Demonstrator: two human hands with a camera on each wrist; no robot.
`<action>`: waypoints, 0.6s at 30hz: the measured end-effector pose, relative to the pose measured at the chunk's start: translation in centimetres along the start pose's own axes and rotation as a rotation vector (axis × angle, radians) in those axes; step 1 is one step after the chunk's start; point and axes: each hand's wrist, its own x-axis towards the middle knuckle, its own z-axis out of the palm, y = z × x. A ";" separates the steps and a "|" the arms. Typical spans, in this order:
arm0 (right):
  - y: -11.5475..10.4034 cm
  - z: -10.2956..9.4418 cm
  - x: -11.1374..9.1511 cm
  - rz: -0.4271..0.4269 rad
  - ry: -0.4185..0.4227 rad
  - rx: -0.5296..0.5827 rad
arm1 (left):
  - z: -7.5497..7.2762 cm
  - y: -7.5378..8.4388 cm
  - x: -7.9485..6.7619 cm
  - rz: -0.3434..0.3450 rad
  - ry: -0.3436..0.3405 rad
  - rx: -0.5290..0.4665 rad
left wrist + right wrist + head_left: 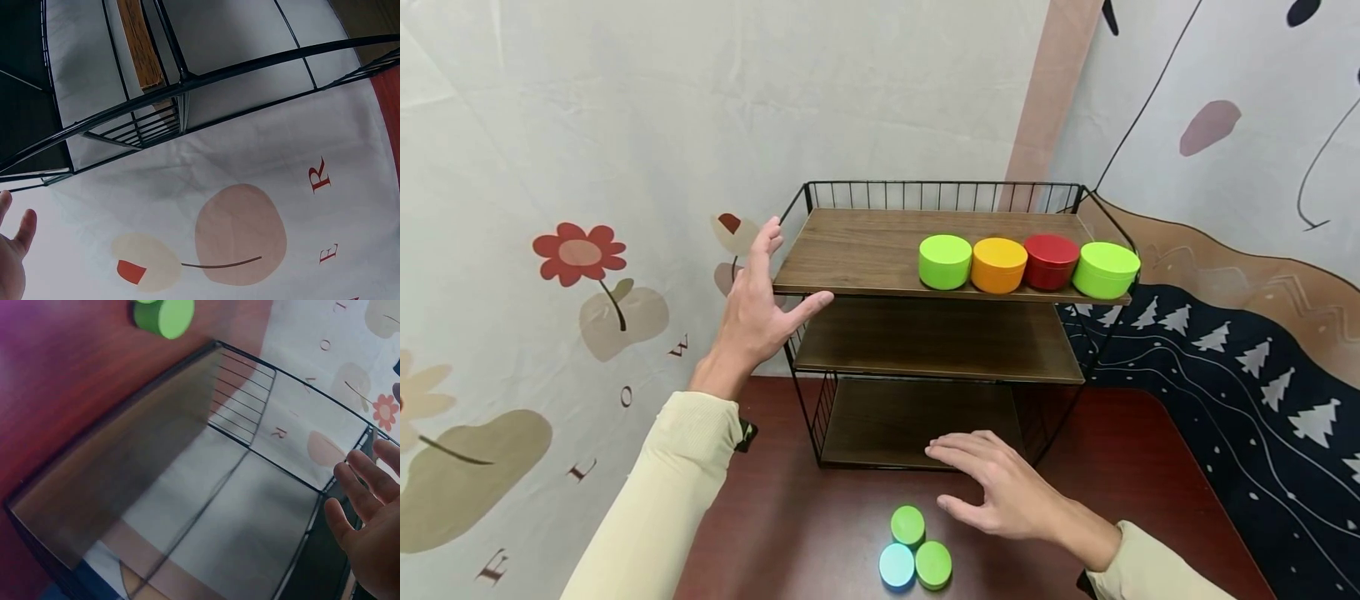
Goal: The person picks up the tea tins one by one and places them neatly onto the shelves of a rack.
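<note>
A black wire rack (940,296) with three brown wooden shelves stands on the table. My left hand (756,308) is beside the left end of its top shelf, fingers extended and thumb spread across the front corner; I cannot tell whether it touches. My right hand (1000,487) hovers low before the bottom shelf, fingers loosely extended and holding nothing. Along the top shelf's front right sit a green round container (945,262), an orange one (998,265), a red one (1051,261) and another green one (1107,270).
Left of my right hand, two green round containers (908,525) and a light blue one (897,566) are clustered on the dark red table (820,533). A printed cloth (625,108) hangs behind the rack. At right is a dark cloth with white trees (1247,367).
</note>
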 end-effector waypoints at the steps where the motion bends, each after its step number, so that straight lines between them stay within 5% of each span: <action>1: 0.0 0.3 -0.2 -0.004 0.003 -0.002 | 0.0 0.0 0.0 0.000 0.000 0.000; 18: -0.5 4.1 -2.6 0.032 -0.031 -0.002 | 0.0 0.0 0.0 -0.006 0.001 0.002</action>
